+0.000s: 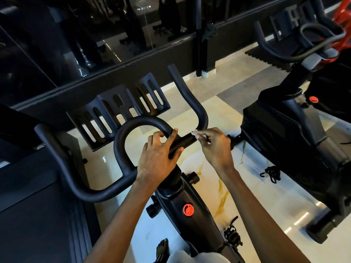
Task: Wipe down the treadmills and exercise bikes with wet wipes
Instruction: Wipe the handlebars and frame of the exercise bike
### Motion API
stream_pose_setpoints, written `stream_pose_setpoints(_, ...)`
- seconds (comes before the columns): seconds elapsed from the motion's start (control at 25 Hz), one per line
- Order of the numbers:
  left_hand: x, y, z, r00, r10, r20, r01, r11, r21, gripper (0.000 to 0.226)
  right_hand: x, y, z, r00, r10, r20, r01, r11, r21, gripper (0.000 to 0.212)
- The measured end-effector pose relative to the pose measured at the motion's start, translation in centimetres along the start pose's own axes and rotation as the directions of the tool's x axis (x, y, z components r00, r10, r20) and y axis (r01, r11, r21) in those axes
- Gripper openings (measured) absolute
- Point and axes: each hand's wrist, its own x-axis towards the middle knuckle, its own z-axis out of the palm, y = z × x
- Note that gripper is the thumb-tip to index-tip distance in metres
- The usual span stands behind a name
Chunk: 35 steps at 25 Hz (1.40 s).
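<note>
– Toes of a bare foot [163, 245] stood on the marble floor [247, 186] at its bottom edge, beside the exercise bike [182, 198]. Where were the hands?
– Both were up at its handlebar [131, 121]. The left hand [157, 154] gripped the middle bar, with fingers and thumb wrapped round it. The right hand [214, 147] pinched a small white wet wipe [194, 133] in curled fingers and held it against the bar, just right of the left hand. Most of the wipe was hidden.
– Was there any writing to read?
– One round red sticker [188, 210] sat on the frame below the handlebar, but its white marks were too small to read. A second bike [284, 126] stood toward the floor's right edge, with a red knob [313, 99].
– And to the left?
– A dark treadmill [38, 205] deck lay along the left edge.
</note>
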Motion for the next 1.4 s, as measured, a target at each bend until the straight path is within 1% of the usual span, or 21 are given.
stream_pose_setpoints(0.08,0.2,0.5,0.3,0.993,0.083,-0.089,-0.079,0.996,0.045,0.056,2.3,1.1,-0.2,0.999,0.007,-0.044,-0.007,1.000,-0.013,0.016)
stream_pose_setpoints(0.12,0.4,0.8,0.5,0.984,0.143,-0.105,-0.136,0.988,0.076,0.053,3.9,1.7,-0.2,0.998,0.029,-0.063,-0.030,0.999,-0.018,0.016)
stream_pose_setpoints(0.2,1.3,1.7,0.7,0.974,0.222,-0.031,-0.217,0.968,0.127,0.050,6.4,2.3,-0.2,0.994,0.071,-0.084,-0.073,0.997,-0.025,0.017)
stream_pose_setpoints(0.28,2.5,2.4,0.6,0.973,0.224,0.049,-0.229,0.962,0.146,0.053,6.8,2.4,-0.2,0.995,0.058,-0.082,-0.061,0.998,-0.035,0.018)
stream_pose_setpoints(0.44,3.6,2.8,0.8,0.973,0.210,0.091,-0.224,0.958,0.181,0.052,4.1,2.5,-1.7,0.999,-0.014,0.052,0.014,1.000,-0.003,0.015)
stream_pose_setpoints(0.48,3.8,2.9,0.8,0.973,0.210,0.092,-0.224,0.957,0.184,0.051,4.1,2.6,-1.8,0.998,-0.022,0.067,0.022,1.000,-0.006,0.014)
stream_pose_setpoints(0.68,4.9,3.5,0.9,0.972,0.202,0.122,-0.222,0.956,0.189,0.051,9.0,2.5,-0.6,0.999,-0.032,-0.026,0.031,0.998,-0.049,0.015)
stream_pose_setpoints(0.8,5.1,3.9,0.9,0.970,0.208,0.125,-0.231,0.950,0.210,0.051,9.5,1.8,-0.1,0.998,-0.009,-0.057,0.005,0.997,-0.075,0.016)
stream_pose_setpoints(0.88,5.0,3.9,0.9,0.971,0.213,0.113,-0.233,0.947,0.220,0.050,8.3,1.8,-0.6,1.000,-0.028,0.012,0.029,0.994,-0.108,0.019)
stream_pose_setpoints(0.96,5.0,3.8,1.0,0.970,0.217,0.106,-0.236,0.946,0.224,0.050,7.6,2.1,-1.4,0.992,-0.037,0.122,0.052,0.991,-0.123,0.015)
stream_pose_setpoints(1.0,5.0,3.8,1.0,0.970,0.217,0.108,-0.237,0.946,0.223,0.050,7.7,2.1,-1.7,0.988,-0.047,0.146,0.067,0.988,-0.136,0.012)
stream_pose_setpoints(1.12,5.2,3.8,1.0,0.971,0.206,0.124,-0.229,0.950,0.213,0.051,10.6,1.2,-0.8,0.984,-0.116,0.133,0.140,0.973,-0.186,0.013)
stream_pose_setpoints(1.28,5.6,4.6,0.8,0.976,0.159,0.148,-0.190,0.957,0.219,0.051,13.3,0.1,0.9,0.959,-0.214,0.188,0.254,0.942,-0.221,0.016)
stream_pose_setpoints(1.32,5.7,5.1,0.8,0.977,0.146,0.152,-0.177,0.960,0.215,0.050,13.5,0.2,0.5,0.954,-0.221,0.203,0.264,0.940,-0.215,0.015)
stream_pose_setpoints(1.4,6.1,6.0,1.1,0.978,0.146,0.148,-0.175,0.962,0.211,0.046,13.5,0.6,-1.1,0.937,-0.202,0.285,0.271,0.935,-0.229,0.013)
